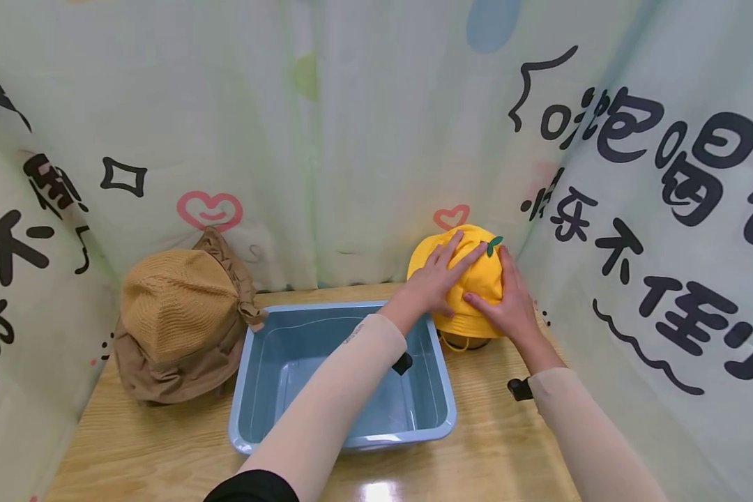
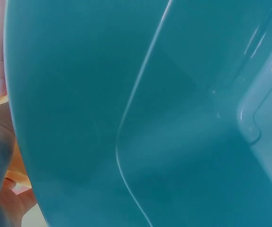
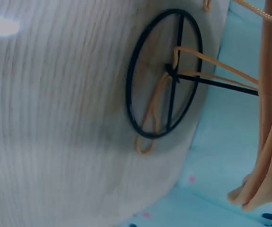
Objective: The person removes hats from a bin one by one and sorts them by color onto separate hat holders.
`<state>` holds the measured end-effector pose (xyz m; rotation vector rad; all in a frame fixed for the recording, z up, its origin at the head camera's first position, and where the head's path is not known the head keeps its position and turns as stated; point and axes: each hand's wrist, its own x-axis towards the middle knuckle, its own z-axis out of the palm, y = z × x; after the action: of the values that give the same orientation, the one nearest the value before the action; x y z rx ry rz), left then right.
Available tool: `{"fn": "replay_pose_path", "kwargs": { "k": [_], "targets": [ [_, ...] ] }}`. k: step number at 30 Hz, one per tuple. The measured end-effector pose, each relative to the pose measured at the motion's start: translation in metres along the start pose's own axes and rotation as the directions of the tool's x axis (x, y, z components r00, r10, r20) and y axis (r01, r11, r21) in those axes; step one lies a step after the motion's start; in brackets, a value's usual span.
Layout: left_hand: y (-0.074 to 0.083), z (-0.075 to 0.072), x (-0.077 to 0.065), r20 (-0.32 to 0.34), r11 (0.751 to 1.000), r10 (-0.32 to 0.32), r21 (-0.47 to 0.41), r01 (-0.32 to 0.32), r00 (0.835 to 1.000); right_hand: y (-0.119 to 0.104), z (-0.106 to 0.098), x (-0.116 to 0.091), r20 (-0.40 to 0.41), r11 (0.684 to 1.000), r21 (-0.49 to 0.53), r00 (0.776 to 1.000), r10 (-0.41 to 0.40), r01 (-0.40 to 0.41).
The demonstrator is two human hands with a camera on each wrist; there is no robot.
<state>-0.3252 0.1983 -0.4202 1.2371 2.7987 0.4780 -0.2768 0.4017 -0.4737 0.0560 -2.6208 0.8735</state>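
Note:
A yellow bucket hat [image 1: 484,279] with a small green sprout on its crown sits on a black wire stand [image 3: 198,79] at the back right. My left hand [image 1: 438,280] lies over the hat's left side and top, its fingers spread and nearly straight. Against the right side rests my right hand [image 1: 510,304], thumb across the front and fingers extended along the far side. A thin cord [image 3: 157,101] hangs from the hat onto the stand's round base in the right wrist view. The left wrist view catches only part of the hat, beyond the basin's wall.
A blue plastic basin [image 1: 348,440] stands mid-table beneath my left forearm. To its left is a brown hat [image 1: 178,307] with a woven crown and fabric brim. Printed curtains [image 1: 364,153] enclose the wooden table [image 1: 489,432] at the back and sides.

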Motion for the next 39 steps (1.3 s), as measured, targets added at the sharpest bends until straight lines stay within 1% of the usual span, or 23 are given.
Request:
{"fn": "replay_pose_path", "kwargs": {
  "k": [3,5,8,11,13,15,18,20,22,25,27,28,30,32,34,37,39],
  "targets": [
    [-0.002,0.001,0.0,0.011,0.999,-0.006,-0.031,0.007,1.0,0.003,0.003,-0.001,0.017,0.999,0.028,0.999,0.044,-0.044],
    [-0.002,0.001,0.001,0.008,1.0,0.008,-0.017,-0.007,1.0,0.003,0.002,-0.003,0.004,0.999,0.026,0.999,0.045,-0.045],
    [0.0,0.0,0.003,-0.029,0.997,0.05,0.066,-0.049,0.998,0.0,-0.002,-0.005,-0.055,1.0,-0.007,0.998,0.008,-0.008],
    [0.001,-0.002,0.005,-0.068,0.982,0.098,0.17,-0.085,0.993,0.0,0.0,-0.007,-0.135,0.996,-0.055,0.987,-0.083,0.077],
    [0.002,-0.003,0.006,-0.065,0.972,0.115,0.214,-0.099,0.991,0.001,0.003,-0.009,-0.14,0.991,-0.059,0.982,-0.124,0.117],
    [0.003,-0.003,0.006,-0.05,0.961,0.133,0.252,-0.116,0.99,0.002,0.007,-0.01,-0.125,0.99,-0.056,0.982,-0.139,0.133],
    [0.002,-0.001,0.005,-0.027,0.951,0.138,0.284,-0.125,0.99,0.003,0.012,-0.012,-0.097,0.993,-0.039,0.989,-0.116,0.112],
    [0.0,0.001,0.004,-0.035,0.944,0.148,0.302,-0.131,0.988,0.003,0.014,-0.012,-0.107,0.993,-0.039,0.987,-0.118,0.115],
    [-0.001,0.002,0.004,-0.042,0.952,0.146,0.278,-0.129,0.988,0.002,0.014,-0.012,-0.139,0.989,-0.04,0.979,-0.146,0.141],
    [-0.002,0.002,0.004,-0.053,0.967,0.14,0.22,-0.126,0.989,-0.001,0.016,-0.011,-0.199,0.974,-0.041,0.954,-0.226,0.223],
    [-0.003,0.003,0.004,-0.054,0.98,0.126,0.164,-0.115,0.991,-0.003,0.018,-0.01,-0.214,0.966,-0.052,0.942,-0.258,0.253],
    [-0.003,0.003,0.004,-0.051,0.984,0.119,0.141,-0.111,0.992,-0.004,0.019,-0.01,-0.211,0.965,-0.06,0.941,-0.264,0.257],
    [-0.002,0.004,0.004,-0.047,0.989,0.108,0.109,-0.103,0.993,-0.004,0.02,-0.011,-0.189,0.968,-0.073,0.95,-0.249,0.24],
    [-0.002,0.004,0.005,-0.042,0.992,0.101,0.085,-0.097,0.994,-0.003,0.021,-0.012,-0.165,0.976,-0.081,0.963,-0.213,0.202],
    [-0.001,0.003,0.005,-0.031,0.993,0.094,0.073,-0.092,0.995,-0.002,0.02,-0.013,-0.152,0.98,-0.085,0.97,-0.189,0.178],
    [-0.004,0.002,0.004,-0.025,0.994,0.076,0.077,-0.074,0.997,-0.001,0.023,-0.01,-0.132,0.982,-0.067,0.974,-0.182,0.174],
    [-0.007,0.001,0.003,-0.028,0.993,0.077,0.089,-0.074,0.997,-0.001,0.024,-0.007,-0.111,0.982,-0.05,0.976,-0.187,0.182]
  ]
}}
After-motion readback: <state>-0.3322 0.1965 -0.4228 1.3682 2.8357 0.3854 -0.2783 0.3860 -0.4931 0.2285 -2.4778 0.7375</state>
